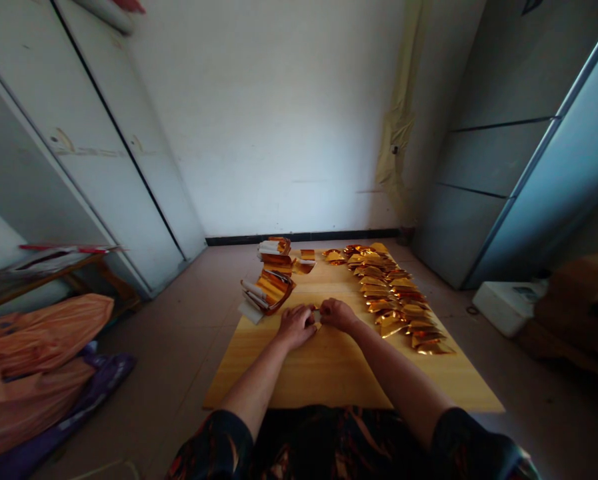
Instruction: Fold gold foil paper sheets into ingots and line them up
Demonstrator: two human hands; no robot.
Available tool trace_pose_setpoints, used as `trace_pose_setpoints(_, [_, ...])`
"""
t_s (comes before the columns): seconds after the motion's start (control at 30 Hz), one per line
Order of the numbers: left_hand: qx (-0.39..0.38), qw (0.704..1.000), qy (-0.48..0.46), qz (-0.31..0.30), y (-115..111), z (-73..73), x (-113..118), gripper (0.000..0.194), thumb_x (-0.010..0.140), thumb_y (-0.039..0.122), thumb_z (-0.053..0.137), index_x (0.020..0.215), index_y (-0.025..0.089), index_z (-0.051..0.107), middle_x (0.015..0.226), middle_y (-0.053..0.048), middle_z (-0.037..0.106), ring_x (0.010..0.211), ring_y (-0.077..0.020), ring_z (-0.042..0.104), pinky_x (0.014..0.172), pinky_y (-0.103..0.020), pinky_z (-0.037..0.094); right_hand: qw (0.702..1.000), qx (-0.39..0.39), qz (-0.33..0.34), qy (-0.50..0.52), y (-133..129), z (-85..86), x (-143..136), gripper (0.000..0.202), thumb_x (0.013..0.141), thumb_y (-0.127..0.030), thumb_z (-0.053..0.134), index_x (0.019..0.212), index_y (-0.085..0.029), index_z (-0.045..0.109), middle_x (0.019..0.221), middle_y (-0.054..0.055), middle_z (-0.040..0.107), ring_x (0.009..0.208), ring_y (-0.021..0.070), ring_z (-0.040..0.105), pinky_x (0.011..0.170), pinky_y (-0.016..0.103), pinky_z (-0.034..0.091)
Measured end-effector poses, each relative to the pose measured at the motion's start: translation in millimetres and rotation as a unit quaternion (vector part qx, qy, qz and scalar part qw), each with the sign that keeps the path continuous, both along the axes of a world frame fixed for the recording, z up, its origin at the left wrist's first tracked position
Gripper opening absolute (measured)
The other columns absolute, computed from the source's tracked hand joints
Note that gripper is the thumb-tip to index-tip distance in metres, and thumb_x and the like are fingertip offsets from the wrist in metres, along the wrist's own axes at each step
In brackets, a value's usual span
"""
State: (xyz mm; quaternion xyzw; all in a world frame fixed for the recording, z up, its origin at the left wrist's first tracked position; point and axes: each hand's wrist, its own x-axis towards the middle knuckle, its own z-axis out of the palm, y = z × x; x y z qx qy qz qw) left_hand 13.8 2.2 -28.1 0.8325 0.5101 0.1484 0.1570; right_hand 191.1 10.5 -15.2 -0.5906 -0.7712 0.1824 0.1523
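Close together over the middle of the wooden board [329, 380], my left hand [297, 325] and my right hand [337, 313] both grip one small piece of gold foil paper [317, 325]. Its pale back shows between the fingers, which cover most of it. To the right of my right hand, folded gold foil pieces [379, 290] lie overlapping in two long rows. Beyond my left hand sit curled stacks of gold foil sheets [269, 290], with white edges showing. A few loose sheets [307, 255] lie near the board's far edge.
A white wall [289, 133] rises behind the board. Pale cabinets [103, 133] stand at the left, above orange and purple bags [39, 373] on the floor. At the right are a grey refrigerator [489, 153] and a white box [503, 307].
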Motion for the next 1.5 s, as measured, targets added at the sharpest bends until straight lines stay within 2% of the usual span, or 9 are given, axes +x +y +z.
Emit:
trace_pose_setpoints(0.1, [0.006, 1.000, -0.001, -0.002, 0, -0.7, 0, 0.035, 0.078, 0.032, 0.056, 0.112, 0.026, 0.054, 0.121, -0.002, 0.059, 0.122, -0.0214, 0.044, 0.101, -0.040, 0.028, 0.999, 0.012, -0.005, 0.033, 3, -7.1, 4, 0.015, 0.070, -0.014, 0.060, 0.084, -0.017, 0.065, 0.086, 0.002, 0.061, 0.077, 0.0114, 0.053, 0.066, 0.019, 0.037])
trace_pose_setpoints(0.2, [0.011, 1.000, 0.007, -0.007, -1, -0.9, 0, 0.035, 0.079, 0.035, 0.055, 0.113, 0.026, 0.053, 0.121, -0.002, 0.058, 0.120, -0.0212, 0.045, 0.101, -0.039, 0.029, 0.999, 0.012, -0.008, 0.047, 1, -10.8, 4, 0.017, 0.069, -0.019, 0.064, 0.085, -0.017, 0.064, 0.087, 0.002, 0.061, 0.077, 0.0116, 0.053, 0.067, 0.019, 0.038])
trace_pose_setpoints(0.33, [0.011, 1.000, 0.006, -0.006, 0, -1.3, -1, 0.035, 0.078, 0.032, 0.056, 0.113, 0.025, 0.054, 0.119, -0.003, 0.060, 0.118, -0.0214, 0.047, 0.100, -0.039, 0.029, 0.999, 0.013, -0.017, 0.026, -1, -10.6, 1, 0.023, 0.065, -0.021, 0.068, 0.087, -0.018, 0.064, 0.090, 0.002, 0.061, 0.076, 0.0121, 0.053, 0.066, 0.020, 0.038])
trace_pose_setpoints(0.47, [0.018, 1.000, 0.008, -0.007, 1, -2.9, -1, 0.033, 0.078, 0.031, 0.057, 0.110, 0.025, 0.055, 0.119, -0.002, 0.060, 0.118, -0.0209, 0.047, 0.100, -0.038, 0.029, 0.999, 0.025, -0.021, 0.032, 1, -10.5, 1, 0.017, 0.069, -0.015, 0.062, 0.086, -0.016, 0.064, 0.088, 0.003, 0.061, 0.076, 0.0117, 0.053, 0.067, 0.020, 0.038])
trace_pose_setpoints(0.8, [0.016, 1.000, 0.015, 0.000, -2, 1.1, 0, 0.043, 0.079, 0.033, 0.056, 0.120, 0.024, 0.050, 0.118, -0.003, 0.060, 0.118, -0.0210, 0.047, 0.101, -0.037, 0.030, 0.998, 0.043, -0.052, 0.020, -6, -12.0, -6, 0.020, 0.069, -0.015, 0.061, 0.088, -0.018, 0.064, 0.091, 0.004, 0.061, 0.077, 0.0126, 0.055, 0.067, 0.020, 0.038])
trace_pose_setpoints(1.03, [0.034, 0.998, 0.021, 0.057, -5, -5.4, 11, 0.044, 0.080, 0.031, 0.055, 0.123, 0.025, 0.046, 0.120, -0.006, 0.059, 0.119, -0.0222, 0.048, 0.101, -0.040, 0.029, 0.999, 0.042, 0.011, 0.018, -20, -7.6, -11, 0.028, 0.073, -0.009, 0.049, 0.087, -0.020, 0.070, 0.093, 0.004, 0.068, 0.086, 0.0146, 0.061, 0.076, 0.020, 0.042])
trace_pose_setpoints(1.2, [0.037, 0.996, 0.023, 0.081, -7, -6.6, 15, 0.046, 0.080, 0.032, 0.054, 0.125, 0.027, 0.045, 0.122, -0.006, 0.059, 0.120, -0.0235, 0.046, 0.100, -0.041, 0.030, 0.999, 0.024, 0.001, -0.040, -36, 2.3, -18, 0.032, 0.078, -0.012, 0.043, 0.096, -0.020, 0.069, 0.100, 0.006, 0.068, 0.090, 0.0171, 0.061, 0.077, 0.023, 0.042])
trace_pose_setpoints(1.37, [0.007, 0.998, 0.036, 0.045, -4, -0.3, 5, 0.051, 0.079, 0.033, 0.053, 0.128, 0.027, 0.044, 0.124, -0.005, 0.059, 0.120, -0.0241, 0.045, 0.096, -0.042, 0.033, 0.991, 0.063, 0.033, -0.114, -44, 6.5, -24, 0.025, 0.082, -0.019, 0.045, 0.092, -0.017, 0.068, 0.099, 0.010, 0.066, 0.092, 0.0190, 0.058, 0.078, 0.025, 0.041])
trace_pose_setpoints(1.5, [0.011, 0.999, 0.040, 0.026, -1, 6.5, -7, 0.041, 0.078, 0.025, 0.049, 0.119, 0.031, 0.054, 0.123, -0.001, 0.060, 0.116, -0.0232, 0.047, 0.094, -0.041, 0.032, 0.983, 0.089, 0.053, -0.152, -48, 3.0, -23, 0.023, 0.085, -0.028, 0.047, 0.089, -0.018, 0.068, 0.099, 0.011, 0.064, 0.093, 0.0212, 0.055, 0.076, 0.028, 0.040])
